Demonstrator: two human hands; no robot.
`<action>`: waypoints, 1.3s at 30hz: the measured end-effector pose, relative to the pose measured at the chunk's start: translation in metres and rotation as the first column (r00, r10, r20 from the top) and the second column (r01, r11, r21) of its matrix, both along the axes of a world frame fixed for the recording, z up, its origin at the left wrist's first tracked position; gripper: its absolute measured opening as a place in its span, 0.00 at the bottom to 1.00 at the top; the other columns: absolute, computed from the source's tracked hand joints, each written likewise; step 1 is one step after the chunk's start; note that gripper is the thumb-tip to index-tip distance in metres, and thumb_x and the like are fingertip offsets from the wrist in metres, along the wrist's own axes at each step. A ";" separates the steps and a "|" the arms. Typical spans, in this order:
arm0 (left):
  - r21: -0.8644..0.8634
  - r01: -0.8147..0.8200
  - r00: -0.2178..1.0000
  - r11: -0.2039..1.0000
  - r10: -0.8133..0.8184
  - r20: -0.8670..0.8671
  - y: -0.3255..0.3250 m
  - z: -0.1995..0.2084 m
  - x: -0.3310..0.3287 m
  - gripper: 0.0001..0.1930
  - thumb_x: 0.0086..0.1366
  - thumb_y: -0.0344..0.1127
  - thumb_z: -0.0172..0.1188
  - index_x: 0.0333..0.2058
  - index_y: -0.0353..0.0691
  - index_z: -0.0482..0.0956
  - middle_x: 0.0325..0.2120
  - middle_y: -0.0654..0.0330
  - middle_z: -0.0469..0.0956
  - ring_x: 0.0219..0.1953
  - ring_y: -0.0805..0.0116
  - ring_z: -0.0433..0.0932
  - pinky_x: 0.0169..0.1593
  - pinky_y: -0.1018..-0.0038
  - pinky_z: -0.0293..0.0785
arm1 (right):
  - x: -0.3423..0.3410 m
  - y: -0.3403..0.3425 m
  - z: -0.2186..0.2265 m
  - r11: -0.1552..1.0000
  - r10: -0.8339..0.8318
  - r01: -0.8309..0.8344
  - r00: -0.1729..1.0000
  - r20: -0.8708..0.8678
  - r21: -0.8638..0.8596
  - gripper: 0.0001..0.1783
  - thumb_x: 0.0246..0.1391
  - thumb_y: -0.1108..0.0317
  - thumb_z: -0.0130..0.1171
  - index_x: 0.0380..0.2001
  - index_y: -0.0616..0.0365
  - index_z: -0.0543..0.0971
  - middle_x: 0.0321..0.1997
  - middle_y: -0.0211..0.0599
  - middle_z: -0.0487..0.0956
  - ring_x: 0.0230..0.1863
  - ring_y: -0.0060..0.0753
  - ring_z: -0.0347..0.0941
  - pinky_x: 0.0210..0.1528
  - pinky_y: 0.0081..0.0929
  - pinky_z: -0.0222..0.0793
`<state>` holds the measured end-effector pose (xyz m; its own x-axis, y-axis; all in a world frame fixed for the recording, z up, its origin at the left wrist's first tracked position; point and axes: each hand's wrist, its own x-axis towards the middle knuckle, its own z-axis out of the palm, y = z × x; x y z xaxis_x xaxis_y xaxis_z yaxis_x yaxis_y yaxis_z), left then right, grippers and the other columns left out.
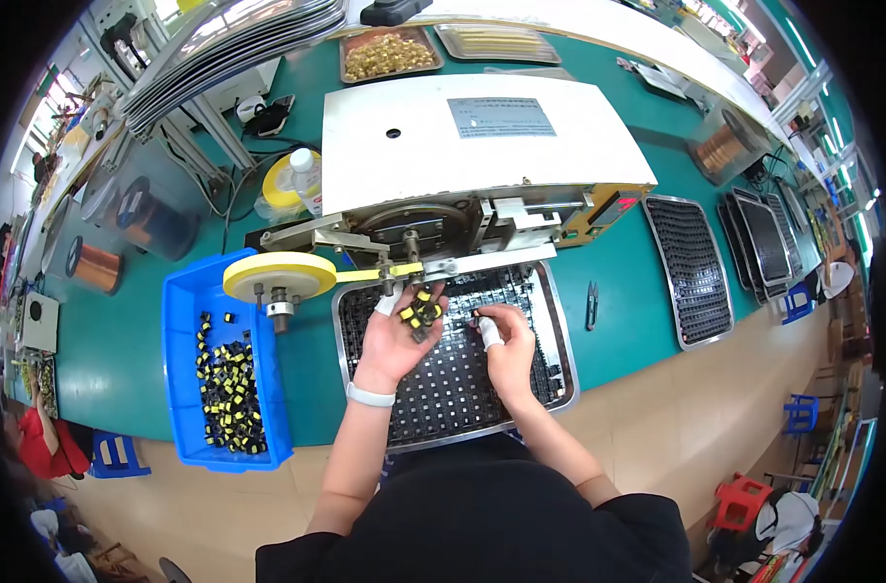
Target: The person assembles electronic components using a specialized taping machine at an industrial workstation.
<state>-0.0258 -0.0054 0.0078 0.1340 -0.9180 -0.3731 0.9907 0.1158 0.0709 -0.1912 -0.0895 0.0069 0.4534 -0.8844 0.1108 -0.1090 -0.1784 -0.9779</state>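
Note:
My left hand is turned palm up below the machine's arm, fingers curled around several small black coil bobbins with yellow tape. Beside it, to the right, my right hand has its thumb and fingertips pinched together over the metal tray. Something small and dark may be at those fingertips, too small to name. White wraps cover fingers on both hands. Rows of black bobbins fill the tray below them. A yellow tape roll sits on the machine, its strip reaching toward my left hand.
The white taping machine stands just ahead. A blue bin of yellow-taped bobbins is at left. On the right lie black-handled snips and another filled tray. Copper wire spools, a white bottle and a tray of yellowish parts stand around.

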 end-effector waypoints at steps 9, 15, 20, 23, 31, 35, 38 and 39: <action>-0.198 0.045 0.995 0.979 -0.060 -0.074 -0.001 0.005 -0.014 0.12 0.69 0.46 0.50 0.42 0.46 0.75 0.43 0.61 0.74 0.43 0.68 0.72 0.29 0.77 0.68 | 0.019 0.000 0.009 0.988 -0.050 0.020 0.979 0.198 0.151 0.09 0.53 0.83 0.56 0.39 0.66 0.77 0.43 0.37 0.76 0.45 0.28 0.76 0.49 0.21 0.71; -0.071 -0.015 0.999 0.997 0.012 -0.039 0.044 0.003 -0.022 0.18 0.69 0.53 0.46 0.37 0.45 0.75 0.41 0.57 0.73 0.41 0.62 0.71 0.27 0.75 0.68 | 0.053 0.008 0.020 0.994 0.101 -0.108 0.968 0.231 0.014 0.09 0.52 0.84 0.56 0.37 0.65 0.78 0.42 0.37 0.76 0.44 0.28 0.76 0.48 0.22 0.71; -0.013 -0.052 0.996 0.999 0.050 -0.070 0.068 0.000 -0.016 0.15 0.68 0.50 0.49 0.36 0.45 0.74 0.41 0.56 0.74 0.42 0.60 0.73 0.27 0.74 0.69 | 0.075 0.014 0.027 0.994 0.094 -0.082 0.971 0.220 -0.065 0.08 0.52 0.83 0.57 0.36 0.65 0.78 0.41 0.37 0.76 0.43 0.28 0.75 0.45 0.21 0.73; -0.020 -0.059 0.995 0.998 0.058 -0.077 0.075 0.003 -0.015 0.13 0.68 0.47 0.50 0.37 0.44 0.75 0.42 0.56 0.74 0.43 0.60 0.72 0.29 0.73 0.70 | 0.075 0.015 0.028 0.969 0.079 -0.048 0.990 0.120 -0.244 0.08 0.51 0.83 0.57 0.36 0.64 0.78 0.41 0.37 0.76 0.41 0.27 0.75 0.43 0.21 0.72; -0.003 -0.071 0.994 0.997 0.070 -0.079 0.076 0.002 -0.018 0.12 0.68 0.45 0.50 0.37 0.43 0.75 0.42 0.56 0.74 0.45 0.59 0.72 0.32 0.71 0.73 | 0.086 0.008 0.014 0.989 0.051 -0.023 0.981 0.189 -0.147 0.11 0.52 0.79 0.60 0.40 0.65 0.76 0.40 0.38 0.77 0.39 0.30 0.76 0.41 0.22 0.72; 0.037 -0.072 0.986 0.997 0.077 -0.149 0.067 0.001 -0.017 0.14 0.68 0.46 0.51 0.31 0.43 0.75 0.40 0.58 0.74 0.45 0.60 0.73 0.33 0.69 0.76 | 0.067 0.008 0.020 0.976 0.095 -0.095 0.995 -0.010 -0.198 0.11 0.52 0.79 0.58 0.41 0.63 0.76 0.38 0.39 0.79 0.40 0.32 0.77 0.41 0.26 0.72; 0.018 -0.081 0.972 0.997 0.082 -0.222 0.061 -0.011 -0.010 0.15 0.67 0.47 0.53 0.28 0.44 0.74 0.37 0.60 0.75 0.44 0.60 0.73 0.33 0.68 0.77 | 0.031 -0.004 0.020 0.923 -0.093 0.031 0.985 -0.145 -0.383 0.11 0.54 0.78 0.54 0.42 0.63 0.76 0.38 0.44 0.78 0.41 0.42 0.76 0.45 0.31 0.70; 0.021 -0.085 0.960 0.996 0.088 -0.265 0.060 -0.013 -0.007 0.15 0.67 0.48 0.53 0.27 0.44 0.73 0.36 0.61 0.75 0.43 0.61 0.74 0.33 0.68 0.77 | 0.019 -0.013 0.014 0.908 -0.177 0.087 0.967 -0.186 -0.410 0.11 0.55 0.77 0.52 0.42 0.63 0.76 0.39 0.47 0.77 0.42 0.47 0.75 0.46 0.33 0.68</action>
